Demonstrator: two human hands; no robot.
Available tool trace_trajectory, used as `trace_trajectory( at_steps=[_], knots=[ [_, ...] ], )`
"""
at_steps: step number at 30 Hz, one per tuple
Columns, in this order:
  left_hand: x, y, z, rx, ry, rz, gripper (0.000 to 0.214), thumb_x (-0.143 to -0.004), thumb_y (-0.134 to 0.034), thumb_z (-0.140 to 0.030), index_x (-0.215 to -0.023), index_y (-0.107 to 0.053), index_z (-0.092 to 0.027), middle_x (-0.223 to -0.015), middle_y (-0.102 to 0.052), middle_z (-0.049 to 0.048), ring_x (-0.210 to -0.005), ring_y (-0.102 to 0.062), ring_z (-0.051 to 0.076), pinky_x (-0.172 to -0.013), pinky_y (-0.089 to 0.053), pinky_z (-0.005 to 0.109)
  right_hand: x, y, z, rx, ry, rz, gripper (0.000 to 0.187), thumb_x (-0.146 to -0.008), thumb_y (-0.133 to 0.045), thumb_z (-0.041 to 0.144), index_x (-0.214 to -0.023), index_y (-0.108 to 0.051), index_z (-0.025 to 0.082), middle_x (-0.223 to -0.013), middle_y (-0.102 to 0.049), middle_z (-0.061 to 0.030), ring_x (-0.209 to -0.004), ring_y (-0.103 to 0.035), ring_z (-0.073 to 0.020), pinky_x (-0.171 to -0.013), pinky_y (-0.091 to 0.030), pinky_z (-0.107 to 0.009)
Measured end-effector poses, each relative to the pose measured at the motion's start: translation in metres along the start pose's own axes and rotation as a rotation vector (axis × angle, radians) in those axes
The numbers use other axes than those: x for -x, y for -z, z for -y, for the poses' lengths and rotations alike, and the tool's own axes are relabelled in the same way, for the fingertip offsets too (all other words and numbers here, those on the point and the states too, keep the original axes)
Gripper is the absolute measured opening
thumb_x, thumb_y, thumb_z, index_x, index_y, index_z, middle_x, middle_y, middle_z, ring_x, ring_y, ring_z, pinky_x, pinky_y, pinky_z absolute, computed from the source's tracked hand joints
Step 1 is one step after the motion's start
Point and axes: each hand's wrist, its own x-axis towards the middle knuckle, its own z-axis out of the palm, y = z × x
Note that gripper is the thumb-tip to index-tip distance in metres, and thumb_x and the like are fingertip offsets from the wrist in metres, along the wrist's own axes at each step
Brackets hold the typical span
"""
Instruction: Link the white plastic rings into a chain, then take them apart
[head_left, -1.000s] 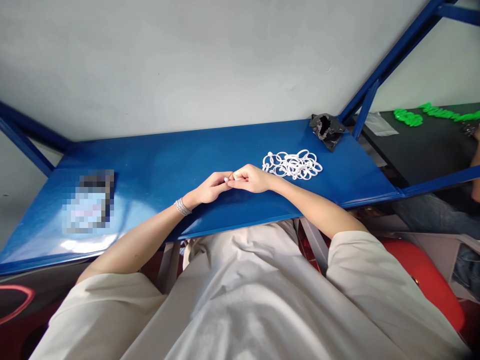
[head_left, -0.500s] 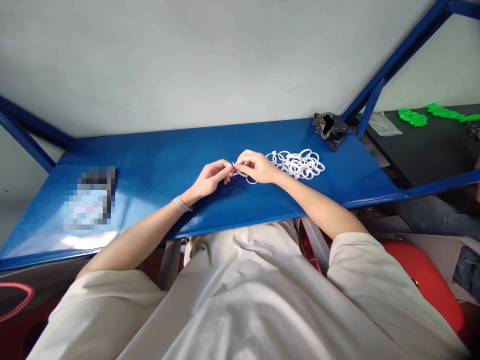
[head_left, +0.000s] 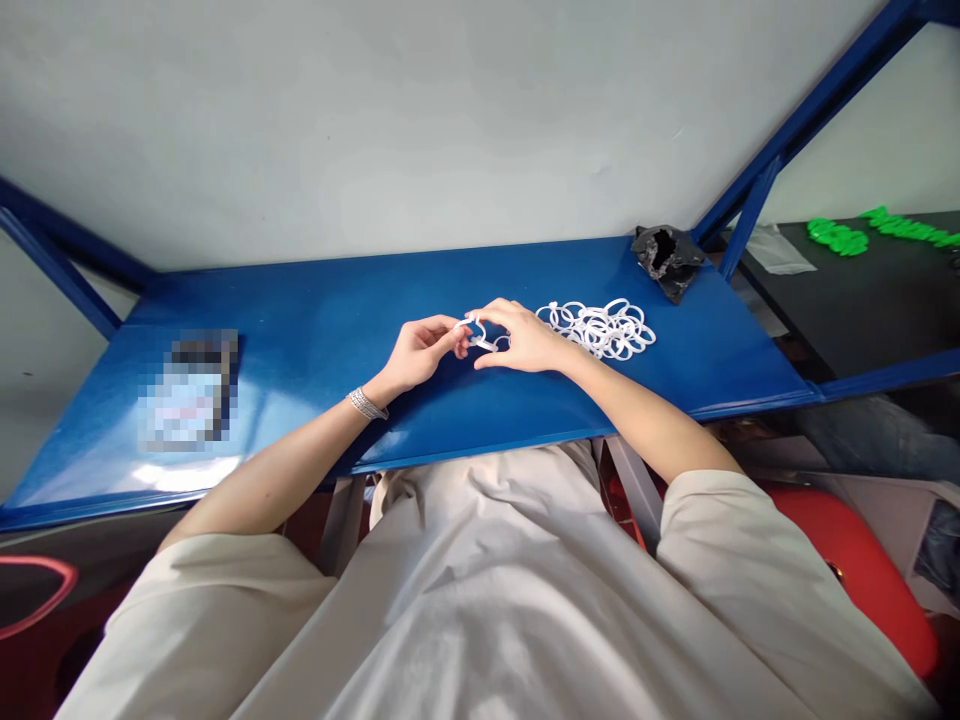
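Above the blue table (head_left: 315,320), both my hands are on one thin white plastic ring (head_left: 484,344), which looks bent out of round. My left hand (head_left: 426,352), with a silver bracelet at its wrist, pinches the ring's left side between thumb and fingers. My right hand (head_left: 525,338) curls around the other side, index fingertip on the upper part and thumb lower down, with a gap between them. Another white loop shows partly under the right palm. A chain-like heap of similar white rings (head_left: 600,328) lies just right of that hand.
A crumpled black plastic bag (head_left: 667,262) sits at the back right corner. On the left lies a blurred-out flat object (head_left: 191,390). Blue frame bars rise at both ends. Past the right bar, bright green pieces (head_left: 838,238) lie on a dark table (head_left: 862,300).
My right hand has opened from a tight pinch into a wider curl, its thumb now lower. More of the white ring shows between my hands. The view has shifted slightly.
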Motion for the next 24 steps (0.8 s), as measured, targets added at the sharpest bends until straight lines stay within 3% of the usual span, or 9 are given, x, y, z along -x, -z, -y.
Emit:
trace_trajectory(
  at_steps=[3,6,9,12,19,24],
  knots=[
    [0.002,0.001,-0.003,-0.121,-0.022,0.032,0.053,-0.088,-0.077,-0.067,-0.090,-0.078,-0.013,-0.073,-0.073,0.0064,-0.059,-0.061,0.013,-0.060,-0.051,0.028,0.000,0.003,0.000,0.085,0.034,0.147,0.045,-0.083,-0.088,0.042,-0.120,-0.077,0.019,-0.125,-0.072,-0.0135,-0.113,-0.064,-0.0309,-0.101,-0.048,-0.045],
    [0.004,0.002,-0.006,-0.262,-0.033,0.073,0.055,-0.090,-0.072,-0.068,-0.087,-0.079,-0.013,-0.075,-0.074,0.0073,-0.059,-0.057,0.012,-0.056,-0.044,0.027,0.000,0.005,-0.001,0.076,0.009,0.203,0.031,-0.084,-0.087,0.042,-0.098,-0.075,0.017,-0.108,-0.071,-0.0101,-0.097,-0.064,-0.0248,-0.087,-0.047,-0.036],
    [0.005,0.003,-0.008,-0.337,-0.033,0.088,0.057,-0.091,-0.069,-0.069,-0.085,-0.078,-0.013,-0.075,-0.074,0.0073,-0.060,-0.056,0.013,-0.056,-0.042,0.026,-0.001,0.004,-0.001,0.041,-0.056,0.155,0.033,-0.083,-0.084,0.045,-0.089,-0.066,0.018,-0.097,-0.068,-0.0062,-0.086,-0.060,-0.0210,-0.076,-0.041,-0.031],
    [0.005,0.002,-0.009,-0.332,-0.011,0.092,0.057,-0.091,-0.069,-0.069,-0.084,-0.075,-0.014,-0.072,-0.071,0.0058,-0.058,-0.053,0.012,-0.054,-0.040,0.026,0.001,0.004,0.002,-0.026,-0.075,0.156,0.029,-0.091,-0.073,0.046,-0.091,-0.061,0.020,-0.095,-0.069,-0.0050,-0.082,-0.059,-0.0196,-0.074,-0.037,-0.031],
    [0.005,0.002,-0.008,-0.201,0.032,0.060,0.051,-0.094,-0.068,-0.065,-0.077,-0.060,-0.018,-0.063,-0.060,0.0006,-0.051,-0.045,0.009,-0.048,-0.035,0.024,0.002,0.006,0.009,-0.062,-0.165,0.211,0.047,-0.091,-0.071,0.065,-0.097,-0.048,0.023,-0.084,-0.063,0.0008,-0.069,-0.054,-0.0171,-0.065,-0.034,-0.028],
    [0.005,0.002,-0.007,-0.094,0.031,0.061,0.052,-0.096,-0.066,-0.068,-0.082,-0.054,-0.020,-0.066,-0.062,-0.0001,-0.052,-0.049,0.010,-0.051,-0.040,0.025,0.002,0.001,0.011,-0.150,-0.172,0.216,0.049,-0.102,-0.052,0.072,-0.093,-0.042,0.025,-0.078,-0.064,0.0009,-0.067,-0.056,-0.0181,-0.065,-0.037,-0.030]
  ],
)
